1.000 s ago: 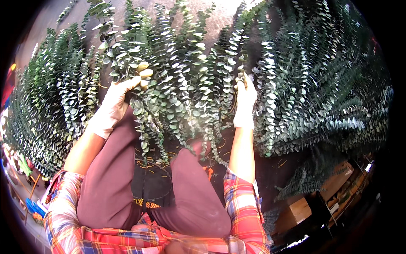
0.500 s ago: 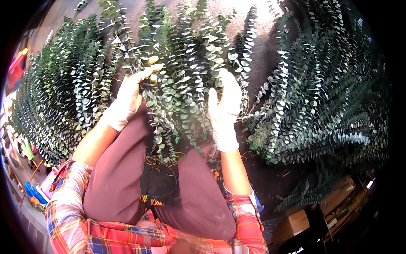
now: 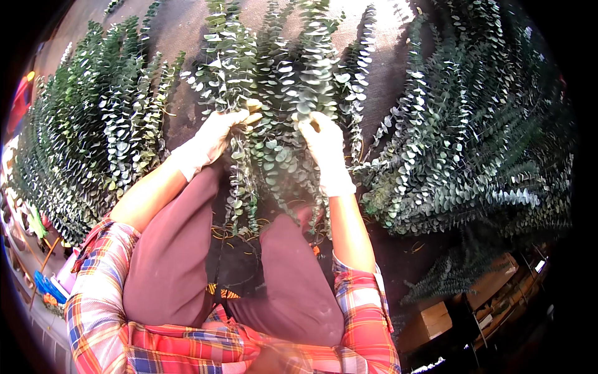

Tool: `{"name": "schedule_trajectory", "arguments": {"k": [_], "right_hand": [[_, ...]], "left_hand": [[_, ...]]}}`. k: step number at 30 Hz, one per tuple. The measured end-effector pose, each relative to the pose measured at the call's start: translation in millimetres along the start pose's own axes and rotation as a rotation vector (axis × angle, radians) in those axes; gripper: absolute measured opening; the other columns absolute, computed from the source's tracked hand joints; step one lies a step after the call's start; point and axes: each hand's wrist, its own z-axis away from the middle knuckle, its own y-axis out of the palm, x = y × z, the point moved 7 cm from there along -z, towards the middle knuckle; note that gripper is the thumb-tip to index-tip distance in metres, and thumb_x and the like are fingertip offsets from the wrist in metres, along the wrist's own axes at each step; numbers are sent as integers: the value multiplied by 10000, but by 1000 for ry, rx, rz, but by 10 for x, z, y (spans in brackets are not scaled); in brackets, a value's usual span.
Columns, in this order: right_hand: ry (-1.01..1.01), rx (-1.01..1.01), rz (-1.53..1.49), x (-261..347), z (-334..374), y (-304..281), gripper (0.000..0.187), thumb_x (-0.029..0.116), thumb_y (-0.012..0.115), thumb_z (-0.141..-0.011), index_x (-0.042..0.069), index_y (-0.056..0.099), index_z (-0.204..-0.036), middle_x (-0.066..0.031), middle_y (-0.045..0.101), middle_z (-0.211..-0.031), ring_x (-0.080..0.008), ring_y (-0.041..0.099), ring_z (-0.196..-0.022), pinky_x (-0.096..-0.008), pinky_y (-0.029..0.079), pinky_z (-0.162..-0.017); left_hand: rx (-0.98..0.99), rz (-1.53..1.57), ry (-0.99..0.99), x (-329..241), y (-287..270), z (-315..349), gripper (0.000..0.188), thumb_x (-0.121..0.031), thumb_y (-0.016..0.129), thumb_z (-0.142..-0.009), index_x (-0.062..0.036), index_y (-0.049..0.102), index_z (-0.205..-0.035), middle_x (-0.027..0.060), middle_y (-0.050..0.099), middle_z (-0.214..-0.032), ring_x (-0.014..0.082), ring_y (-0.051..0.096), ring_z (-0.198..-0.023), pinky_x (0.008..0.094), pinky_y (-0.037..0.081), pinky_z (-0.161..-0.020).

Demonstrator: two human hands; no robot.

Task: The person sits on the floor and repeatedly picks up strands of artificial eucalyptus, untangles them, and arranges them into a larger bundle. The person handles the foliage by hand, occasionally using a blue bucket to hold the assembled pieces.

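Both hands wear pale thin gloves. My left hand [image 3: 213, 136] is closed around a few eucalyptus stems [image 3: 227, 68], whose leafy tops stretch away from me and whose lower ends hang over my knee. Slightly to the right, my right hand [image 3: 325, 144] pinches another eucalyptus stem [image 3: 316, 68] between thumb and fingers. More eucalyptus branches [image 3: 274, 137] with round grey-green leaves lie between the two hands. Leaves cover part of the fingers of both.
A thick row of eucalyptus [image 3: 93, 124] lies to the left, and a larger heap [image 3: 473, 137] to the right. Dark cloth [image 3: 386, 68] lies beneath. Thin yellowish rings [image 3: 233, 234] are scattered near my knees. A cardboard box [image 3: 430, 321] stands at lower right, a blue object [image 3: 48, 287] at lower left.
My left hand has moved right with its stems, widening the gap to the left row. My right hand has shifted a little left and its spread fingers have closed on a stem.
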Motion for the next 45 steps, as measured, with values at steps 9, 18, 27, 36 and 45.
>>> {"name": "schedule_trajectory", "arguments": {"k": [9, 18, 27, 36, 45], "right_hand": [[111, -254, -556, -31, 1082, -1161, 148, -46, 642, -847, 18, 678, -975, -51, 693, -963, -134, 633, -899, -265, 497, -792], [-100, -391, -229, 696, 2266, -1765, 154, -54, 619, -836, 21, 632, -971, -57, 676, -926, -146, 626, -869, -279, 487, -807], [-104, -475, -230, 824, 3242, -1633, 143, -5, 668, -823, 12, 653, -964, -28, 676, -903, -111, 614, -813, -280, 494, -711], [-388, -366, -521, 2202, 2920, -782, 166, -55, 616, -854, -28, 681, -1005, -62, 694, -979, -121, 633, -897, -263, 470, -871], [-511, -404, 117, 2465, 2910, -719, 136, 78, 612, -848, 63, 702, -949, -83, 707, -827, -101, 613, -719, -287, 480, -693]], "left_hand": [[18, -55, 15, 81, -105, -161, 323, -130, 574, -910, -3, 588, -1206, 65, 630, -1192, 153, 609, -1063, 266, 480, -856], [124, 42, -7, 61, -117, -199, 286, -84, 568, -909, -8, 590, -1184, 92, 642, -1177, 189, 633, -1045, 282, 503, -836], [93, -500, 682, -1468, 961, 1844, 375, -238, 590, -939, -46, 579, -1261, 42, 619, -1207, 128, 546, -1094, 290, 392, -970], [88, -110, 1037, -1945, -145, 3627, 372, 45, 556, -901, -83, 542, -1251, 93, 602, -1230, 208, 546, -1173, 327, 422, -1020], [-391, -346, 1204, -2128, -641, 4494, 362, -198, 705, -858, -69, 635, -1189, 42, 667, -1100, 135, 602, -999, 317, 448, -913]]}}
